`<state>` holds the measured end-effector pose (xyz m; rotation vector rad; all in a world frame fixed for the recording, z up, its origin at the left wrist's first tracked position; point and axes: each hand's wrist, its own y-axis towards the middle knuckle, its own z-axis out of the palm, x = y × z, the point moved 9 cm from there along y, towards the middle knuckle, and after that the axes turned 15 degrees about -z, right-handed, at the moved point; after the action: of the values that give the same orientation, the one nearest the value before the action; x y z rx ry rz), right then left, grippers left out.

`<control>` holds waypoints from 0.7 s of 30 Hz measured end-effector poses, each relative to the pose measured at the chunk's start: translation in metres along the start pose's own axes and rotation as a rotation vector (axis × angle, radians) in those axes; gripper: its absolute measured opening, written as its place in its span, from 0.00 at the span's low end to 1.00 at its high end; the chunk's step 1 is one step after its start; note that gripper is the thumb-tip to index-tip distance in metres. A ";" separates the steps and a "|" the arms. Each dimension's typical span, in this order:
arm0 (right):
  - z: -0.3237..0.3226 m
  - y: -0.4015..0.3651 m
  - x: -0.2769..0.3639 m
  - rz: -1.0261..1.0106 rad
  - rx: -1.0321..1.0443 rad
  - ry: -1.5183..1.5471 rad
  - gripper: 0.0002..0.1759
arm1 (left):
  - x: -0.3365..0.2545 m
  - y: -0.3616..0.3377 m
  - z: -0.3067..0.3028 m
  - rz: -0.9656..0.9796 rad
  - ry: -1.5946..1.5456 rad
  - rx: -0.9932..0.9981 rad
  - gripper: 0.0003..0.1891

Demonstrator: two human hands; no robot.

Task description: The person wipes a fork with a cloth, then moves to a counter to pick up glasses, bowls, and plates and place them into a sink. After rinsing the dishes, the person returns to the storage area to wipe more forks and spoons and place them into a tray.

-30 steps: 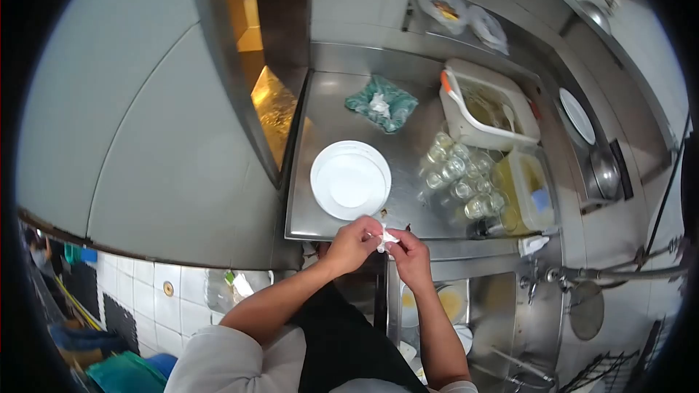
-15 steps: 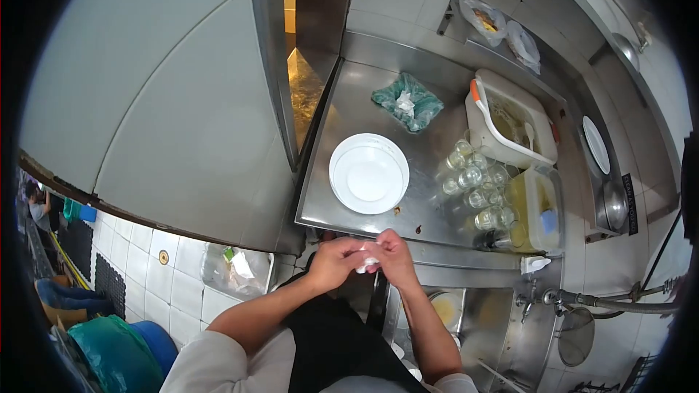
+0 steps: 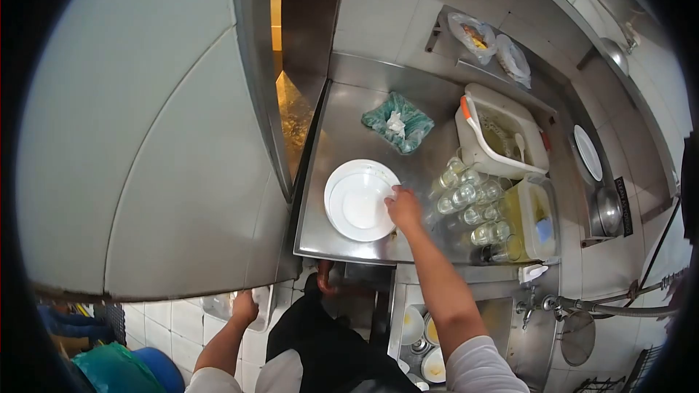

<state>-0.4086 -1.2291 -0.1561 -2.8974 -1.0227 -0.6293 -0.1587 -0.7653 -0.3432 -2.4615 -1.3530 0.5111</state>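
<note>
My right hand (image 3: pixel 404 208) grips the right side of a white bowl (image 3: pixel 362 207), thumb over the inner rim. The bowl seems to sit on a wider white plate (image 3: pixel 332 225) on the steel counter. Low on the left, my left hand (image 3: pixel 245 307) reaches over a clear plastic bin (image 3: pixel 260 318). Its fingers are partly hidden by the grey panel's edge, and whether they hold anything does not show. A green plastic bag (image 3: pixel 415 129) with crumpled white tissue (image 3: pixel 395 124) lies behind the bowl.
Several glasses (image 3: pixel 457 197) stand right of the bowl, beside a white tub (image 3: pixel 477 147) and a yellowish container (image 3: pixel 520 211). A sink (image 3: pixel 488 320) with used dishes and a tap (image 3: pixel 528 309) is at lower right. A grey panel (image 3: pixel 175 175) fills the left.
My hands, together over white tissue before, have parted. The right moved up onto the bowl; the left went down to the bin. The tissue no longer shows between them.
</note>
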 end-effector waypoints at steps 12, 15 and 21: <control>0.018 0.019 -0.021 0.154 0.127 0.289 0.28 | -0.085 -0.016 0.004 0.249 -0.196 0.258 0.26; 0.000 -0.009 -0.029 0.127 -0.067 0.598 0.27 | -0.137 -0.040 -0.007 0.356 -0.326 0.306 0.22; -0.108 -0.079 -0.098 0.300 -0.594 1.209 0.18 | -0.217 -0.016 -0.021 0.271 -0.894 0.317 0.15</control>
<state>-0.5655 -1.2403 -0.1033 -2.0862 -0.2169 -2.4492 -0.2698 -0.9435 -0.2816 -2.2020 -1.0369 1.8860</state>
